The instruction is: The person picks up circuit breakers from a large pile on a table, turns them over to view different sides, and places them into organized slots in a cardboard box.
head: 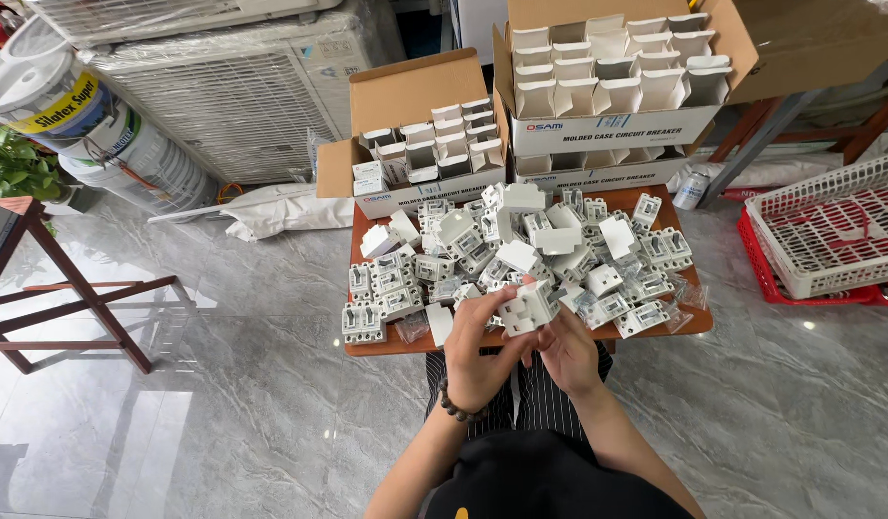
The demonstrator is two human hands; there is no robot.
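the left hand (482,351) and right hand (562,348) are both curled closed around a small white box (528,306), held over the table (696,322) edge at 6 o'clock. a heap of grey breakers (521,252) covers the table. open cartons (617,82) of white boxes stand at 12 o'clock. bare floor (251,384) lies at 9 o'clock.

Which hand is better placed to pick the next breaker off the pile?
Probably the right hand: it only touches the white breaker box from below, near the pile of breakers. The left hand wraps around the box, so it seems occupied.
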